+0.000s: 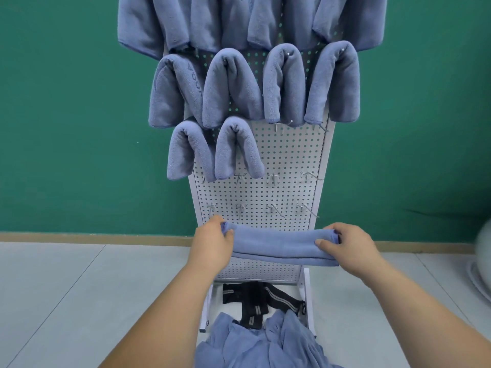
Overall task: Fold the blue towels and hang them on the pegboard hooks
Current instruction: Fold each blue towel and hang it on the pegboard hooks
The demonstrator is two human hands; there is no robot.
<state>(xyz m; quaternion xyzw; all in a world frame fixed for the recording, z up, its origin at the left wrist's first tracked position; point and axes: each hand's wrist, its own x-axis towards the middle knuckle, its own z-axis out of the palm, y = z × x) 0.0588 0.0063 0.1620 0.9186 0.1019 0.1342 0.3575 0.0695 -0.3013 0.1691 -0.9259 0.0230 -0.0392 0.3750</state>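
Towel, folded into a soft blue band, is stretching level before the pegboard, just under its bare hooks. Left grip and right grip are pinching its two ends; light and floppy, it is probably needing support there.

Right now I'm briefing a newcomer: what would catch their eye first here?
The left hand and right hand grip a folded blue towel by its ends, low before the white pegboard. Hung blue towels crowd its upper rows; bare hooks show below them.
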